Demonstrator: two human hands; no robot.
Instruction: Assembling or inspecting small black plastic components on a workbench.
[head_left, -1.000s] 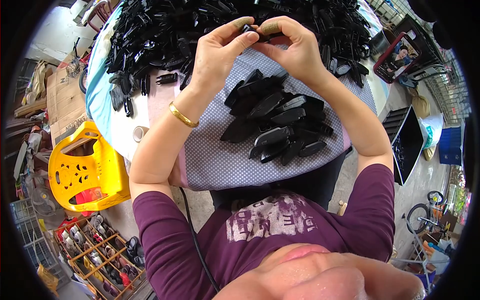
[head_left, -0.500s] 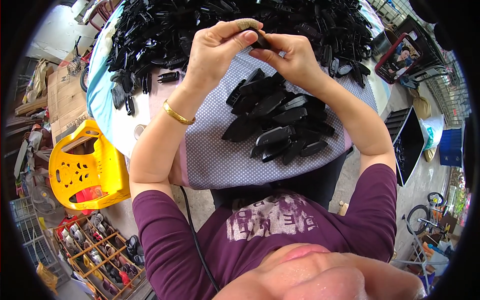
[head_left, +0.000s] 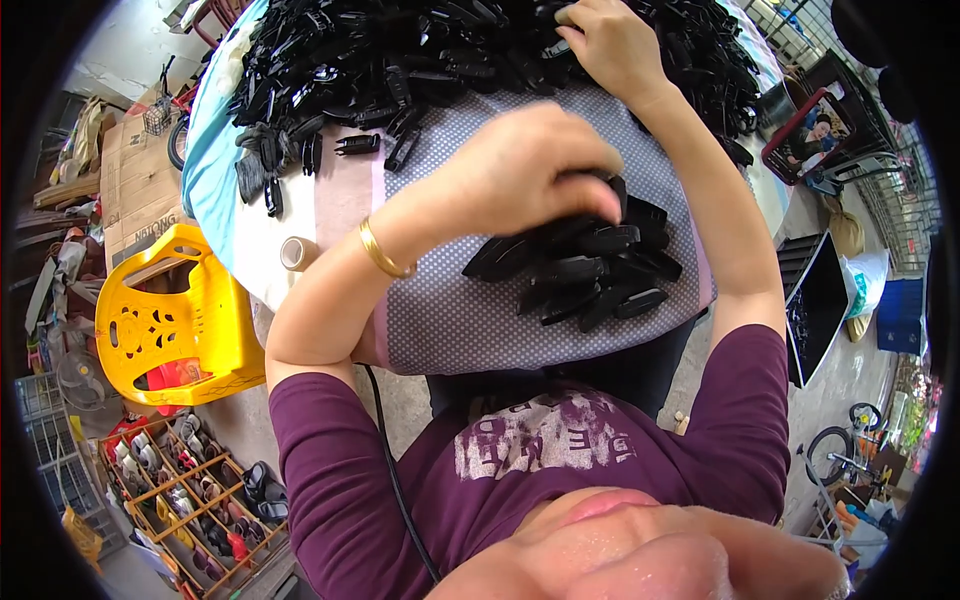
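My left hand (head_left: 530,165), smeared by motion, is above the near heap of black plastic pieces (head_left: 570,270). Its thumb and fingers are closed around a dark, elongated black plastic piece (head_left: 618,190), partly hidden by the hand. At the table's far side, my right hand (head_left: 610,45) reaches into the large heap of similar glossy pieces (head_left: 440,50). Its thumb and forefinger are bent together at a black piece (head_left: 556,47), which the fingers partly cover. A gold bangle (head_left: 383,250) circles my left wrist.
Both heaps rest on a round table with a grey dotted cloth (head_left: 440,330). A tape roll (head_left: 297,253) and dark gloves (head_left: 258,160) lie left. A yellow plastic chair (head_left: 165,320) stands at the left, a shoe rack (head_left: 190,490) below it. A black cable (head_left: 385,440) runs past my left side.
My hands were together over the cloth, both on one black piece. They have parted: the left came down over the near heap, the right went out to the far heap.
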